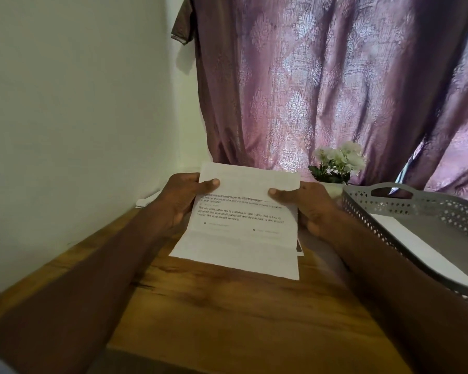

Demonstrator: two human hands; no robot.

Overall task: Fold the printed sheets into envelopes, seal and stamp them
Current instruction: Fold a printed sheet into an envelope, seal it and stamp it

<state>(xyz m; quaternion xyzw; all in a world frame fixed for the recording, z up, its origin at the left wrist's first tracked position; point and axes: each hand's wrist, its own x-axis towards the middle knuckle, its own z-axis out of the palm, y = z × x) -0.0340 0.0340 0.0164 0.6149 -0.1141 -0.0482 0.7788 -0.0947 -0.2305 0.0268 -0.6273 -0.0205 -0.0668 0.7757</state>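
Wooden table point(227, 314) below, 2 hands folding a printed sheet point(241, 225)
Left hand point(181, 201) and right hand point(305, 209) pinch its turned-down top; uneven thumbs could skew the crease, seemingly unpressed.

Two bare forearms, left hand point(180, 201) and right hand point(312, 209) without rings or sleeves

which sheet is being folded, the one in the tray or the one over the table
The sheet over the table: both hands pinch its folded-over top. The tray sheet lies flat, untouched.
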